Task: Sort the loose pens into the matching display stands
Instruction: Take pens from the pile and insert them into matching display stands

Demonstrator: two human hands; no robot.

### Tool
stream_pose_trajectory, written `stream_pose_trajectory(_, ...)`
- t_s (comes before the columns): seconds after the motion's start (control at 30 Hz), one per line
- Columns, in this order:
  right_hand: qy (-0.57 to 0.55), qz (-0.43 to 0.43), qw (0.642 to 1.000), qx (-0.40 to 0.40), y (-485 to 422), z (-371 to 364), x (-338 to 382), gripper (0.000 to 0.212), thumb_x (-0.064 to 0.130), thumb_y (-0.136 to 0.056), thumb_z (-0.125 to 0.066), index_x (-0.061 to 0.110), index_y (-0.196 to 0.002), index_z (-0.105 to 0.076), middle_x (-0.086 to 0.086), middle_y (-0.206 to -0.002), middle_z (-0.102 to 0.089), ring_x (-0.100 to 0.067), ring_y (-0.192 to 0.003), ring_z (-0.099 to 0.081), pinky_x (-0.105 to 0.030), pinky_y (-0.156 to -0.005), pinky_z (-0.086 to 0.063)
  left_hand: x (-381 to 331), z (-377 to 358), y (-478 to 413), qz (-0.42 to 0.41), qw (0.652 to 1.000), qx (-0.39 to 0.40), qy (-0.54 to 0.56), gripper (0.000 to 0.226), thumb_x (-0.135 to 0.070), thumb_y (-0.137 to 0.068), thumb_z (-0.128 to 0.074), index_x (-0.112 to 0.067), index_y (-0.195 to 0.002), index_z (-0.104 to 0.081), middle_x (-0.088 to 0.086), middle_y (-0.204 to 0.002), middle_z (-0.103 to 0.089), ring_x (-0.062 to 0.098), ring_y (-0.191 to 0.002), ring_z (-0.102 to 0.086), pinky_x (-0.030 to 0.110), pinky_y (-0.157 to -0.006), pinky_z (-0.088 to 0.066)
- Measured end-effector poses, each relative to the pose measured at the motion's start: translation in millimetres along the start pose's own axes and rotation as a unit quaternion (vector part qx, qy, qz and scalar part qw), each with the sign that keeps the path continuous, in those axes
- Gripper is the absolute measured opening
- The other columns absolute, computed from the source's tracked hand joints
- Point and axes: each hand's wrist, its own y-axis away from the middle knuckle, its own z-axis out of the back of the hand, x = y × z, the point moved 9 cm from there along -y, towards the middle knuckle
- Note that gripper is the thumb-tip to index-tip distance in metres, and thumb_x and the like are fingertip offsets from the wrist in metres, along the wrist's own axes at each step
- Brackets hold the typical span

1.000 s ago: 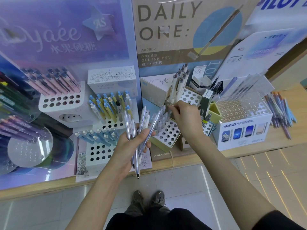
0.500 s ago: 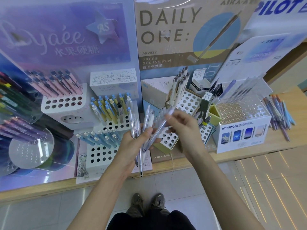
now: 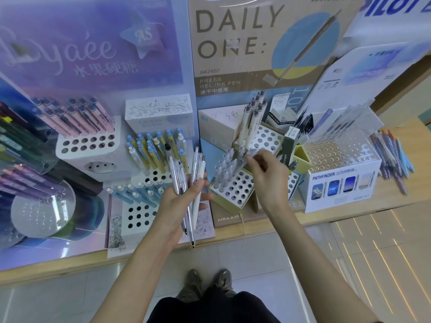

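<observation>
My left hand grips a bundle of loose pens, clear ones and a white one, tips pointing down toward the shelf edge. My right hand pinches a clear pen and holds it slanted over the olive display stand, whose white top has rows of holes. Several clear pens stand in that stand's left rows. Behind it, cream pens with grey caps stand in a second perforated stand.
A white stand holds yellow and blue pens; a lower one holds pale blue pens. Pink pens sit at left. A clear PATHFINDER stand is at right, with loose pens lying on the wooden shelf.
My right hand drew a clear pen out of the bundle in my left hand and carried it right, over the olive stand. The bundle in my left hand looks smaller.
</observation>
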Motion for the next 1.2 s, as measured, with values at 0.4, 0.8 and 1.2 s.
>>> stream_pose_trajectory(0.4,0.079,-0.001,0.996,0.048,0,-28,-4,0.013,0.01,-0.088,-0.065,0.003,-0.098,-0.059,-0.006,-0.09,-0.062,-0.019,-0.082,-0.059,-0.028,-0.075,-0.048,-3,-6,0,-0.004,1.0,0.009,-0.002,0.029,-0.026,-0.068,-0.065,-0.013,-0.094,-0.067,-0.003,-0.072,-0.072,0.009,-0.057,-0.064,0.02,-0.052,-0.052)
stream_pose_trajectory(0.8,0.188,0.053,0.977,0.086,2,-38,11,0.017,-0.009,-0.088,-0.046,-0.002,-0.093,-0.06,-0.017,-0.09,-0.063,-0.035,-0.083,-0.06,-0.034,-0.065,-0.044,-6,-8,-2,0.002,0.999,0.032,-0.008,0.028,-0.024,-0.071,-0.065,-0.012,-0.096,-0.065,-0.004,-0.073,-0.073,0.008,-0.059,-0.065,0.02,-0.051,-0.051)
stream_pose_trajectory(1.2,-0.223,-0.133,0.954,0.148,27,-26,47,0.01,0.01,-0.089,-0.063,0.01,-0.079,-0.066,0.001,-0.072,-0.061,-0.011,-0.072,-0.055,-0.027,-0.072,-0.045,-15,-27,-4,0.016,0.998,0.067,-0.008,0.031,-0.032,-0.075,-0.061,-0.011,-0.098,-0.067,0.003,-0.085,-0.075,0.017,-0.073,-0.072,0.022,-0.058,-0.055)
